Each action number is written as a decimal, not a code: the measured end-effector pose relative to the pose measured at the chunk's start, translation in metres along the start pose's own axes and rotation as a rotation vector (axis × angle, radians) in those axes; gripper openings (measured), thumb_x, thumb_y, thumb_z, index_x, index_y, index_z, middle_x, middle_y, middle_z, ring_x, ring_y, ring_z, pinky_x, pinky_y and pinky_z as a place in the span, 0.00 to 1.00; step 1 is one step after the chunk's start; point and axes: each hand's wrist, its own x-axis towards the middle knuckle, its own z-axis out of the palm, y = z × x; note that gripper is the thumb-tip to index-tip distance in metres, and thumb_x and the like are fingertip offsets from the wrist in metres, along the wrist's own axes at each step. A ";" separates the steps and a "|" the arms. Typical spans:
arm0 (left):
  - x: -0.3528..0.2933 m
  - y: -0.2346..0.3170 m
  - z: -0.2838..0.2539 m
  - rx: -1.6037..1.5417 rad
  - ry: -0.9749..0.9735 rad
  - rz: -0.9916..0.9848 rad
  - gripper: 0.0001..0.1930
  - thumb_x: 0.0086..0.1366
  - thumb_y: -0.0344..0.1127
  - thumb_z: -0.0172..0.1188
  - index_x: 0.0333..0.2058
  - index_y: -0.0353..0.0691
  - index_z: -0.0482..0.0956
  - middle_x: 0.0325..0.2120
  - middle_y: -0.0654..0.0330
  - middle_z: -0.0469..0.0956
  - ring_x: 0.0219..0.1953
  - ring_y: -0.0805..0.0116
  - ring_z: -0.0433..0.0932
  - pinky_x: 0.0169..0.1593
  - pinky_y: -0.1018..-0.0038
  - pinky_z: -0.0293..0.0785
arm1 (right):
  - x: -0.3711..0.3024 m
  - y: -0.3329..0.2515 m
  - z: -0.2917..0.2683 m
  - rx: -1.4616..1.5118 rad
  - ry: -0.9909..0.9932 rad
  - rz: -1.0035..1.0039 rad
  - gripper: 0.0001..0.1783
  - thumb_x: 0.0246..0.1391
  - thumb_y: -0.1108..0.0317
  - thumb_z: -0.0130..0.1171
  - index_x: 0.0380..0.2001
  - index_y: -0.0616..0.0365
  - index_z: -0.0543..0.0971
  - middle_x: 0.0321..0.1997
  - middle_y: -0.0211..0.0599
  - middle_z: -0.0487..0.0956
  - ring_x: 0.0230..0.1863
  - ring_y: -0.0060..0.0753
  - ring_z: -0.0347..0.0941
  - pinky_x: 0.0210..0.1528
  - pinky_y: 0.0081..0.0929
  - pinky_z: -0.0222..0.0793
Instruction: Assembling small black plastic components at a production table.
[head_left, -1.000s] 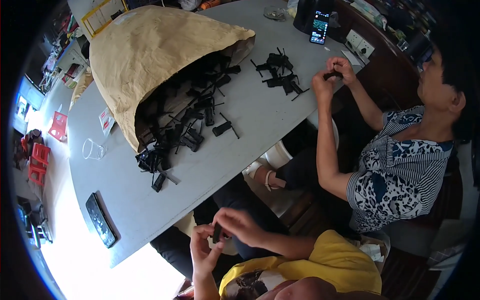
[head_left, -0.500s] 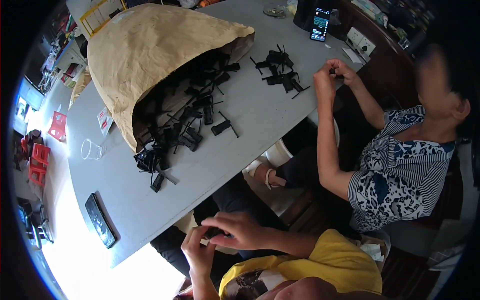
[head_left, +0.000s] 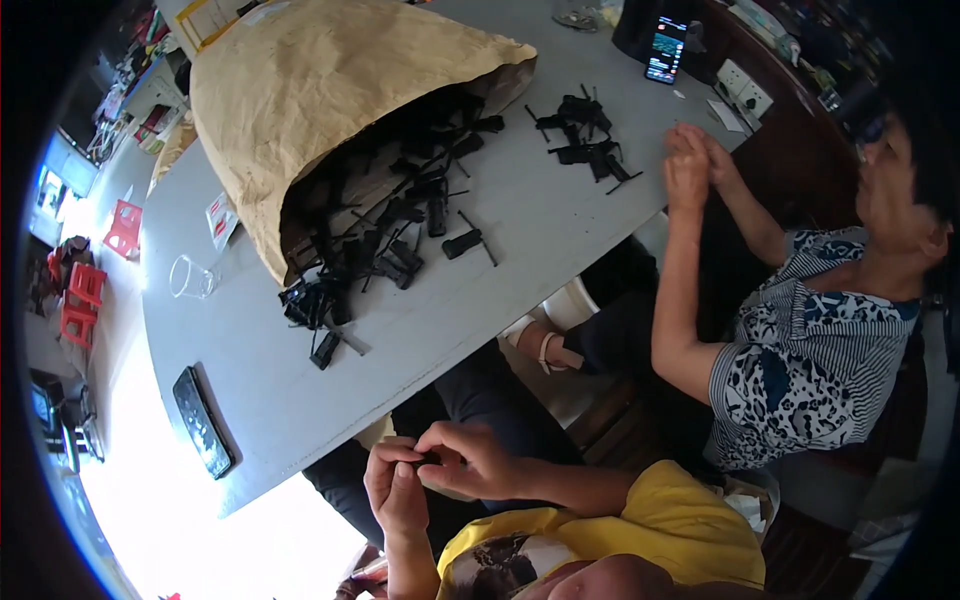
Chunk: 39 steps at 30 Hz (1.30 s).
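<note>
Low in the frame, just left of centre, the left hand (head_left: pixel 398 488) and the right hand (head_left: pixel 478 462) meet over a small dark piece (head_left: pixel 428 459), both in front of the bench's near edge. The left hand's grip is narrow, thumb and fingertips pinched at the piece's left end; the right hand's grip is narrow too, its curled fingers and thumb closing on the piece from the right. Fingers cover much of it, so its full shape cannot be told. A yellow shirt (head_left: pixel 600 530) fills the bottom of the frame. Across the upper middle, the grey bench (head_left: pixel 290 410) carries a large brown paper bag (head_left: pixel 330 100) lying with its mouth open toward the lower right, and a heap of black parts (head_left: pixel 395 265) with thin rods spills out of it. One black part (head_left: pixel 463 244) lies apart, right of the heap, and a small cluster of black parts (head_left: pixel 590 155) lies farther to the upper right. At the left of the bench are a dark phone (head_left: pixel 203 425) lying flat and a clear cup (head_left: pixel 192 278); a lit phone (head_left: pixel 666 52) stands upright near the top right. On the right side a co-worker in a patterned shirt (head_left: pixel 800 370) sits with both hands (head_left: pixel 690 165) together near the bench edge; whether they hold anything cannot be told.
</note>
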 end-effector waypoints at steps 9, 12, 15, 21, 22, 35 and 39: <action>0.001 0.001 -0.008 0.172 -0.003 -0.101 0.06 0.59 0.32 0.51 0.30 0.35 0.70 0.27 0.62 0.68 0.28 0.77 0.66 0.33 0.83 0.62 | 0.083 0.003 -0.076 -0.924 0.450 -0.399 0.13 0.46 0.76 0.54 0.38 0.61 0.73 0.42 0.44 0.73 0.32 0.40 0.72 0.34 0.31 0.69; -0.002 0.002 -0.007 0.179 0.049 -0.159 0.06 0.59 0.31 0.46 0.27 0.36 0.70 0.22 0.64 0.68 0.24 0.79 0.64 0.30 0.83 0.59 | 0.103 0.015 -0.090 -1.135 0.437 -0.327 0.16 0.45 0.75 0.53 0.41 0.62 0.71 0.48 0.43 0.70 0.33 0.41 0.71 0.33 0.32 0.70; 0.002 -0.008 -0.017 0.239 0.020 -0.063 0.09 0.60 0.33 0.47 0.22 0.38 0.67 0.20 0.64 0.65 0.23 0.77 0.62 0.28 0.82 0.57 | 0.110 0.019 -0.105 -1.035 0.444 -0.413 0.25 0.45 0.74 0.53 0.51 0.60 0.66 0.49 0.44 0.70 0.34 0.40 0.71 0.32 0.32 0.71; 0.014 -0.004 -0.015 0.400 -0.034 -0.058 0.13 0.61 0.36 0.49 0.19 0.38 0.63 0.17 0.64 0.61 0.22 0.76 0.60 0.28 0.81 0.55 | 0.144 -0.028 -0.199 -0.096 0.829 -0.310 0.38 0.50 0.75 0.50 0.62 0.57 0.46 0.44 0.39 0.73 0.25 0.18 0.68 0.23 0.13 0.63; 0.016 -0.002 -0.016 0.402 -0.035 -0.061 0.13 0.61 0.36 0.49 0.19 0.38 0.63 0.17 0.64 0.61 0.22 0.76 0.60 0.28 0.81 0.55 | 0.145 -0.047 -0.211 0.144 0.927 -0.234 0.33 0.51 0.75 0.45 0.61 0.58 0.50 0.41 0.37 0.74 0.26 0.16 0.67 0.23 0.11 0.61; 0.059 0.010 -0.005 0.601 -0.086 0.064 0.12 0.64 0.36 0.49 0.24 0.36 0.65 0.16 0.66 0.63 0.17 0.80 0.60 0.21 0.84 0.56 | 0.131 0.026 -0.127 -0.810 0.327 -0.363 0.11 0.45 0.72 0.56 0.35 0.59 0.73 0.46 0.39 0.68 0.44 0.38 0.67 0.39 0.31 0.69; 0.078 0.016 -0.014 0.836 0.000 0.213 0.06 0.62 0.32 0.49 0.27 0.38 0.65 0.17 0.69 0.61 0.18 0.82 0.60 0.21 0.85 0.54 | 0.129 0.032 -0.124 -0.953 0.285 -0.433 0.10 0.42 0.71 0.57 0.32 0.58 0.73 0.41 0.36 0.70 0.40 0.38 0.67 0.37 0.31 0.69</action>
